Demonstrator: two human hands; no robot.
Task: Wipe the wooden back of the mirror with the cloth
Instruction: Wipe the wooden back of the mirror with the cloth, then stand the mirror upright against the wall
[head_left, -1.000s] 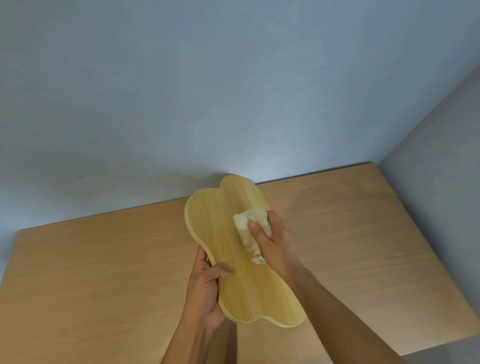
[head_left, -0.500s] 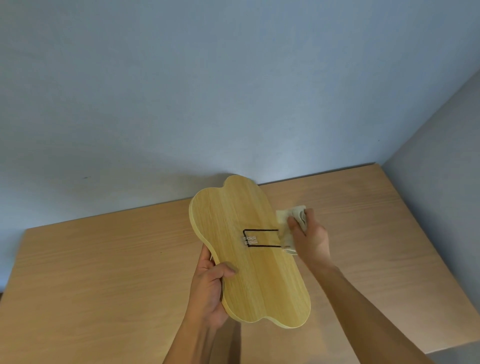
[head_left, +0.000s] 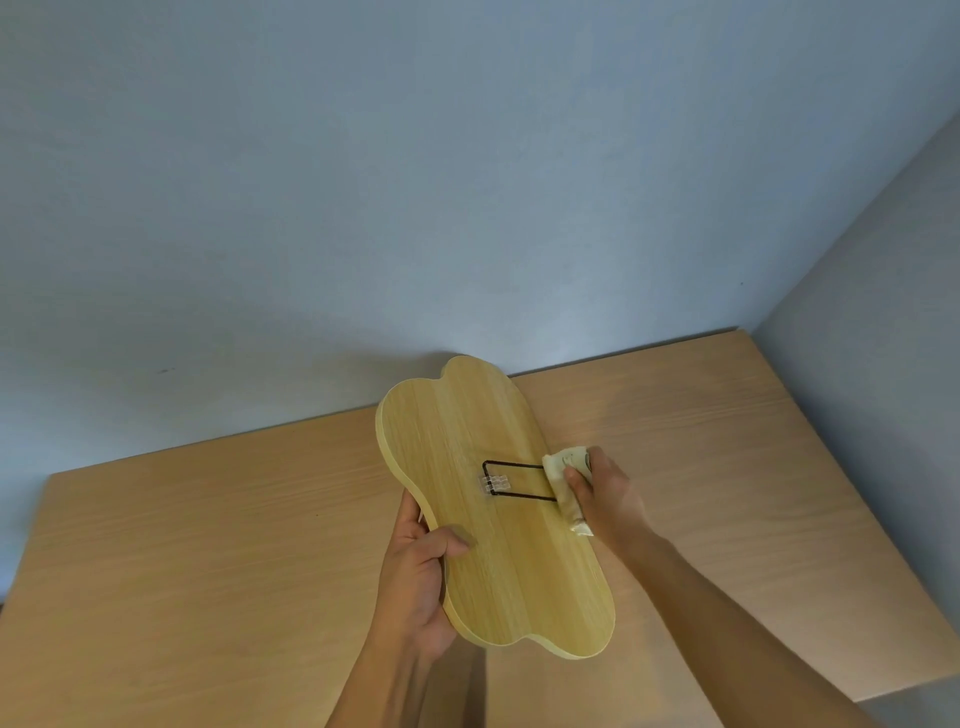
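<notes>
Wiping in hand: left hand (head_left: 415, 582) grips the mirror (head_left: 493, 499) by its edge, wooden back up, above the table (head_left: 208, 545). Right hand (head_left: 605, 499) pinches the cloth (head_left: 563, 480) at the mirror's right edge. Next stroke likely needs pressure leftward, clear of the wire stand (head_left: 514, 480).

The mirror (head_left: 488, 499) sits above the table (head_left: 208, 545) — left hand (head_left: 415, 577) on its left edge, right hand (head_left: 608, 499) with the cloth (head_left: 563, 480) on its right edge.
</notes>
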